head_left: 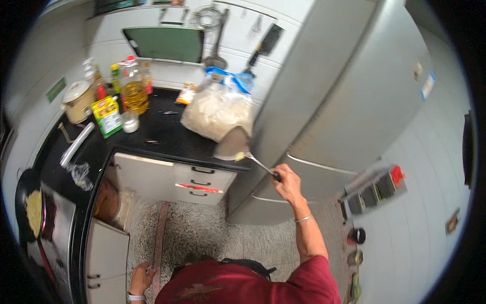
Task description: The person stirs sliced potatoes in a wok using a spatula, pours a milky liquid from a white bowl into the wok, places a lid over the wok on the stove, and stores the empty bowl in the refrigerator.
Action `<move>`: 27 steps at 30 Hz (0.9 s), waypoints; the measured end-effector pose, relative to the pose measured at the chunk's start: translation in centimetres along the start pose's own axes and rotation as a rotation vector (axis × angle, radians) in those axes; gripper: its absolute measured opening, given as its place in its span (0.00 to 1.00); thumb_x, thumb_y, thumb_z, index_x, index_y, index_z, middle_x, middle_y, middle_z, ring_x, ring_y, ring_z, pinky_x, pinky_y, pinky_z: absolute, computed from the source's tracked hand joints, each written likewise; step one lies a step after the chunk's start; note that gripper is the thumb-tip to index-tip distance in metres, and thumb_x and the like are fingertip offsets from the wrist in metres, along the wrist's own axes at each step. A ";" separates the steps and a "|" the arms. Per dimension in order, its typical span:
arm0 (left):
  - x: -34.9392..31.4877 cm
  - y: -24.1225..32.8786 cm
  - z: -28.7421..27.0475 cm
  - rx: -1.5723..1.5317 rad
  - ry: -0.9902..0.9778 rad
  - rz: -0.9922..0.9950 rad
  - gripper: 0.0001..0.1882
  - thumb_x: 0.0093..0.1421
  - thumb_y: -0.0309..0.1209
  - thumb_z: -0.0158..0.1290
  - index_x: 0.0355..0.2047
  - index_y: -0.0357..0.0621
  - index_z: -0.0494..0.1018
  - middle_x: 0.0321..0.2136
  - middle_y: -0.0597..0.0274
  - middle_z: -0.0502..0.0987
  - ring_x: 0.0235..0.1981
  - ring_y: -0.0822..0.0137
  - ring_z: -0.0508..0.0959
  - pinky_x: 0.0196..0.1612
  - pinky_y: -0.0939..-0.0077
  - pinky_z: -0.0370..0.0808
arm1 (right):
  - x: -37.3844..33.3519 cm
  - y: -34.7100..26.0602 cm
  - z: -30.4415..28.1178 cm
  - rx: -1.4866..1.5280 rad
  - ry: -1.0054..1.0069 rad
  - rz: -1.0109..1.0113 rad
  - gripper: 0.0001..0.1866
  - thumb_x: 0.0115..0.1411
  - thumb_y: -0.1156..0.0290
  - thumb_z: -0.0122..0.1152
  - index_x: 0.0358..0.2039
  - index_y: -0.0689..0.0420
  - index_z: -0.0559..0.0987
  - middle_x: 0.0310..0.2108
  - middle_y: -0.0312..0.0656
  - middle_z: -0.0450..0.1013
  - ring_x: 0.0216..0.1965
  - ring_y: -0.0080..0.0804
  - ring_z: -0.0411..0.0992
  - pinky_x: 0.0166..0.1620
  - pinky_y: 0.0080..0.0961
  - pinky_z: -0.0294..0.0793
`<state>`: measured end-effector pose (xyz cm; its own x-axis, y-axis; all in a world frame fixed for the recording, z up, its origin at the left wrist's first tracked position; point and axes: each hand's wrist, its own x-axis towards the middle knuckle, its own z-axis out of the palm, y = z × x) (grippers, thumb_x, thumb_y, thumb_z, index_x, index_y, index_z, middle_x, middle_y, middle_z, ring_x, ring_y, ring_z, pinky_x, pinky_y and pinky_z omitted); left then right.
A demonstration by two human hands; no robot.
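My right hand [287,183] is closed round the black handle of a metal wok spatula [234,144]. The blade is raised in front of the counter corner, with a bit of yellowish food near its neck. Behind the blade, a big clear plastic bag [215,109] of pale contents, blue at its top, sits on the black counter [162,131]. My left hand [143,277] hangs low by the white cabinet, holding nothing, fingers loosely apart. On the stove at far left, a dark wok [21,195] contains pale yellow food [34,213].
An oil bottle [134,93], a yellow-green packet [107,116], a small white-filled jar [130,122] and a lidded pot [78,101] stand on the counter. A tall grey fridge [354,101] rises at right. One cabinet door [143,175] stands ajar. A shelf rack [374,195] is right.
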<state>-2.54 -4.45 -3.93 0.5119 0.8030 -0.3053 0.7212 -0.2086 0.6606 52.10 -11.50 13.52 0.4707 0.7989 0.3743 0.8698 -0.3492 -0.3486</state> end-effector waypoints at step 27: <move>-6.2 10.0 3.3 -0.462 0.114 0.071 0.28 0.66 0.47 0.42 0.56 0.34 0.65 0.49 0.40 0.72 0.52 0.47 0.72 0.54 0.62 0.67 | -4.9 -18.1 8.4 0.627 -0.774 -0.189 0.16 0.52 0.77 0.61 0.42 0.65 0.74 0.26 0.39 0.73 0.28 0.23 0.68 0.33 0.22 0.70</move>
<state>3.01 -13.35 2.30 0.4789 0.8575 -0.1883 0.3900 -0.0157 0.9207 32.83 -5.00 10.77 -0.0847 0.9901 -0.1120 0.5813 -0.0422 -0.8126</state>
